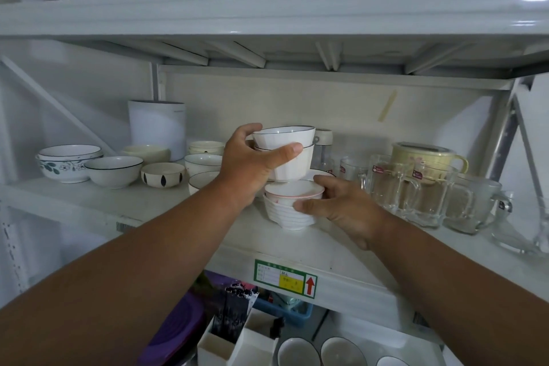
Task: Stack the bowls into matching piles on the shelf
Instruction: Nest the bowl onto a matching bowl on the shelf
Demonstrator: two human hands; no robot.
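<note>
Left hand (pixel 252 163) grips 2 nested white bowls (pixel 286 154) – right hand (pixel 341 205) holds the pink-rimmed bowl (pixel 294 192) below.

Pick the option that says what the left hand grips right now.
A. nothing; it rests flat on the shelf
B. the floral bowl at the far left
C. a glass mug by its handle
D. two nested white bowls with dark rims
D: the left hand has its thumb and fingers curled round two nested white bowls with dark rims, held above the pink-rimmed bowl that the right hand grips.
</note>
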